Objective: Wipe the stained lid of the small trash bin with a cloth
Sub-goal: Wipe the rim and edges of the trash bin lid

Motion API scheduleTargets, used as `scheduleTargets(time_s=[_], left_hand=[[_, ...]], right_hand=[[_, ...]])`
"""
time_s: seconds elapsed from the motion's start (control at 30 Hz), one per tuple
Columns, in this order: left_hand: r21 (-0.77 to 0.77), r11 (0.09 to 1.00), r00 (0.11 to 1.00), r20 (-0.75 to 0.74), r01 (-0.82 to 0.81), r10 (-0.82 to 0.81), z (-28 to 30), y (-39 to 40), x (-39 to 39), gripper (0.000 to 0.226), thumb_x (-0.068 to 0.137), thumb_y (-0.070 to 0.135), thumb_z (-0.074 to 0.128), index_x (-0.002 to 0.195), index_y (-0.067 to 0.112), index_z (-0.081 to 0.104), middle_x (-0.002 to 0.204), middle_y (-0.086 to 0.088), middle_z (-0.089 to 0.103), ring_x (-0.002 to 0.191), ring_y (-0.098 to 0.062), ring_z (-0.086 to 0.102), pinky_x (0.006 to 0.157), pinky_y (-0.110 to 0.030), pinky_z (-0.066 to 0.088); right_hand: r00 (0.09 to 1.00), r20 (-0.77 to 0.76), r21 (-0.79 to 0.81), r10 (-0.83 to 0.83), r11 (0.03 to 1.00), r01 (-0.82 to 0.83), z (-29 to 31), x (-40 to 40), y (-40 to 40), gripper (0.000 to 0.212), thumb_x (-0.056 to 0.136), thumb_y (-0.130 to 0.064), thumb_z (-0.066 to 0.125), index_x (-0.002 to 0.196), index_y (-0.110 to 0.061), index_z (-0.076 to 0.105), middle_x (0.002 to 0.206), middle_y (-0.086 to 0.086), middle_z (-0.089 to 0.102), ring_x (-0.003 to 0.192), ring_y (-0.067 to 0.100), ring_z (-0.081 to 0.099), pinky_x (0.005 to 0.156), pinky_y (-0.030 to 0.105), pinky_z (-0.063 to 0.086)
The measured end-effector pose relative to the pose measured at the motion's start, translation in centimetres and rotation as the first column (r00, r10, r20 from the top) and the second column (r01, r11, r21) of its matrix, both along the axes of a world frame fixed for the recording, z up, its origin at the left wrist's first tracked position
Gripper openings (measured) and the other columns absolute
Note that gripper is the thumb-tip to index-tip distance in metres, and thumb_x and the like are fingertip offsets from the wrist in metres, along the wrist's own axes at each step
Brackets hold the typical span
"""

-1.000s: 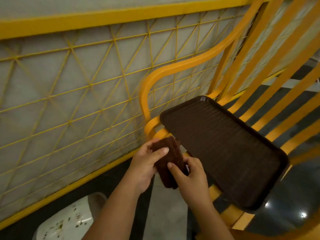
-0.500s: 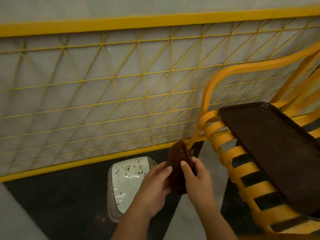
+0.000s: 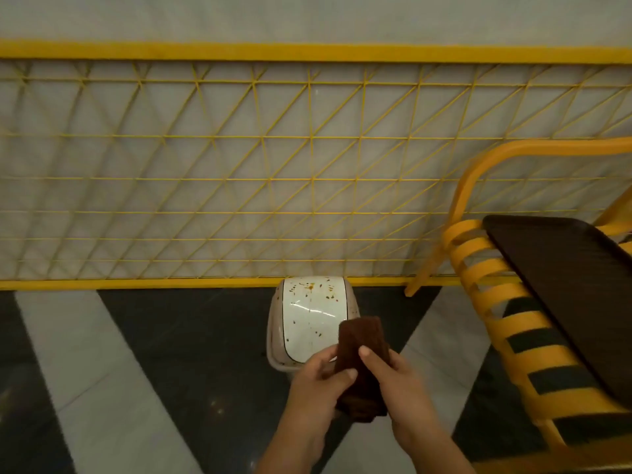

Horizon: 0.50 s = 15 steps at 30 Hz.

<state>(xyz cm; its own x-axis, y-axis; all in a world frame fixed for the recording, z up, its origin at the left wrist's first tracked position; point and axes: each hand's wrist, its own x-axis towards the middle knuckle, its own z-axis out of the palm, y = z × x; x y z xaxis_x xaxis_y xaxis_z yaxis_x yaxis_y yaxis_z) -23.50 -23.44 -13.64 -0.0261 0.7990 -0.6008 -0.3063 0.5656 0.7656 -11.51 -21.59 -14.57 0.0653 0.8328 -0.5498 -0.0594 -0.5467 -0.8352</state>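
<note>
A small trash bin (image 3: pixel 273 336) stands on the floor against the yellow fence. Its white lid (image 3: pixel 313 313) is speckled with brown and orange stains, densest near the far edge. Both hands hold a folded dark brown cloth (image 3: pixel 362 340) upright in front of the bin's near right corner, above the lid and apart from it. My left hand (image 3: pixel 318 381) grips the cloth's left side with the thumb across its front. My right hand (image 3: pixel 396 381) grips its right side, thumb on the front too. The cloth hides the lid's near right part.
A yellow mesh fence (image 3: pixel 273 172) runs across the wall behind the bin. A yellow slatted chair (image 3: pixel 496 295) stands to the right with a dark brown tray (image 3: pixel 574 289) lying on its seat. The floor has black and grey tiles (image 3: pixel 171 354).
The view has swung left and down from the chair and tray to the bin, which now sits centred. Both hands kept hold of the cloth and now hold it over the bin's near edge.
</note>
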Motion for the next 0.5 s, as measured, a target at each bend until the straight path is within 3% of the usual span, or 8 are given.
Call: scheduleTargets(time_s=[0.1, 0.23, 0.37, 0.5], left_hand=[[-0.004, 1.0, 1.0, 0.022, -0.02, 0.02, -1.4, -0.6, 0.1, 0.03, 0.087, -0.003, 0.061, 0.104, 0.021, 0.067, 0.097, -0.005, 0.075, 0.092, -0.024, 0.071, 0.078, -0.037, 0.059], [-0.111, 0.991, 0.993, 0.081, -0.08, 0.09, -4.5, -0.8, 0.2, 0.029, 0.085, -0.008, 0.061, 0.104, 0.014, 0.064, 0.097, -0.011, 0.073, 0.09, -0.026, 0.07, 0.068, -0.033, 0.058], [-0.197, 0.977, 0.986, 0.132, -0.079, 0.106, -7.9, -0.2, 1.1, 0.032, 0.084, -0.009, 0.061, 0.111, 0.008, 0.065, 0.1, -0.015, 0.073, 0.096, -0.034, 0.069, 0.09, -0.052, 0.052], [-0.25, 0.966, 0.982, 0.154, -0.071, 0.112, -10.0, 1.0, 1.6, 0.031, 0.086, -0.002, 0.062, 0.114, 0.01, 0.064, 0.102, -0.012, 0.073, 0.098, -0.031, 0.068, 0.091, -0.049, 0.053]], right_hand=[[1.0, 0.012, -0.045, -0.022, 0.999, 0.023, -1.2, 0.3, -0.3, 0.017, 0.089, -0.029, 0.061, 0.103, -0.021, 0.065, 0.097, 0.005, 0.072, 0.09, 0.026, 0.068, 0.085, 0.045, 0.055], [0.996, 0.056, -0.098, -0.068, 0.992, 0.073, -3.4, 0.8, -0.1, 0.017, 0.091, -0.023, 0.059, 0.107, -0.019, 0.06, 0.099, 0.007, 0.07, 0.09, 0.027, 0.067, 0.086, 0.047, 0.053], [0.987, 0.12, -0.117, -0.111, 0.985, 0.125, -5.9, 0.7, 0.4, 0.029, 0.087, -0.031, 0.064, 0.112, -0.022, 0.055, 0.104, 0.004, 0.066, 0.092, 0.025, 0.065, 0.084, 0.044, 0.054], [0.975, 0.147, -0.093, -0.168, 0.979, 0.182, -7.1, 0.3, 1.6, 0.022, 0.088, -0.033, 0.062, 0.108, -0.025, 0.056, 0.099, 0.002, 0.065, 0.089, 0.022, 0.063, 0.072, 0.036, 0.053]])
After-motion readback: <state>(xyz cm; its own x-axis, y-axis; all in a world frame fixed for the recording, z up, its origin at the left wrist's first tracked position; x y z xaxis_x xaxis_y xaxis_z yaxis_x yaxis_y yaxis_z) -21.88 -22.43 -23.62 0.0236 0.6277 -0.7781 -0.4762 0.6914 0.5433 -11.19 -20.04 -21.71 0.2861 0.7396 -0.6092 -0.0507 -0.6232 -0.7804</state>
